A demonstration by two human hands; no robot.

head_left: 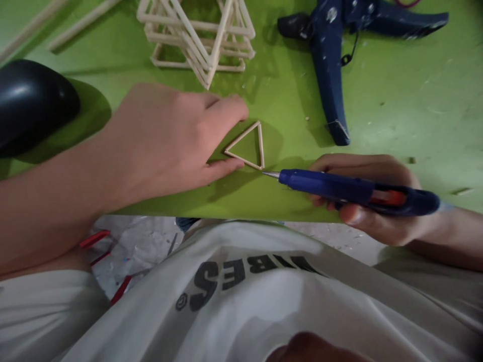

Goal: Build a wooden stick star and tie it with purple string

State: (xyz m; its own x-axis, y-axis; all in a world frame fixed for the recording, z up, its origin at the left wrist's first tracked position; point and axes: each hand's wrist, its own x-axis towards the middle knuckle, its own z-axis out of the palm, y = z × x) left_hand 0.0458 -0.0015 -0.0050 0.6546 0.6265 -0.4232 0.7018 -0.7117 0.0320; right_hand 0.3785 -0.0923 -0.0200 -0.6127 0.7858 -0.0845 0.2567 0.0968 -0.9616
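A small triangle of thin wooden sticks (pixel 261 146) lies flat on the green table. My left hand (pixel 177 136) is beside it on the left, thumb and fingers spread apart. The thumb tip meets the triangle's lower stick, while the index finger curls above its upper left side, seemingly not touching it. In my right hand (pixel 381 176) is a blue hot glue pen (pixel 324 183) with a pointed metal nozzle and a red part in its body. Its nozzle tip is right by the triangle's lower right corner. Part of my right hand is hidden behind the pen.
Several larger stick triangles (pixel 199 25) are stacked at the back. Dark blue cutter-like pliers (pixel 328 65) lie at the back right. A black rounded object (pixel 33 105) sits at far left, near loose wooden sticks (pixel 85 24). The table's front edge (pixel 241 218) runs close to my body.
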